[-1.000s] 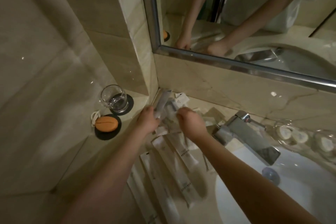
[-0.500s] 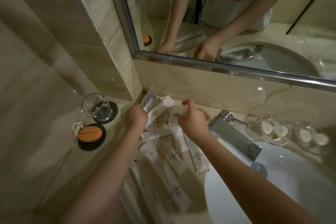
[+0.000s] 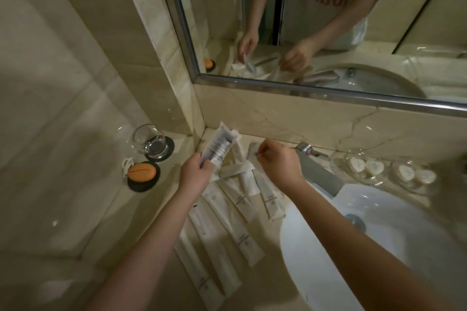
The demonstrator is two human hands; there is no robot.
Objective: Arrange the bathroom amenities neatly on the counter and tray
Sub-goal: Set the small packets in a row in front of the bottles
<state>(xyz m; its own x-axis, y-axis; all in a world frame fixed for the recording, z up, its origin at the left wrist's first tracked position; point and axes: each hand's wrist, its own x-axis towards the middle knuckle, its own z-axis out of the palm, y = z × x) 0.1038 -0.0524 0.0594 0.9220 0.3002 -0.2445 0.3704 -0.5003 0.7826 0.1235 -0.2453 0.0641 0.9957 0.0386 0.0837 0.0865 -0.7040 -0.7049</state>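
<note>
1. Amenity packets (image 3: 233, 222): white with small dark lettering.
2. Tabletop (image 3: 278, 283): beige marble, faintly veined.
3. Soap (image 3: 141, 172): orange, on a black coaster (image 3: 142, 185).
4. Sink basin (image 3: 379, 247): white.
5. Faucet (image 3: 319, 171): silver.

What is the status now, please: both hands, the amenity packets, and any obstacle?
Left hand shut on printed packet. Right hand pinching something small, unclear. Other white sachets loose on counter. Faucet close beside right hand.
</note>
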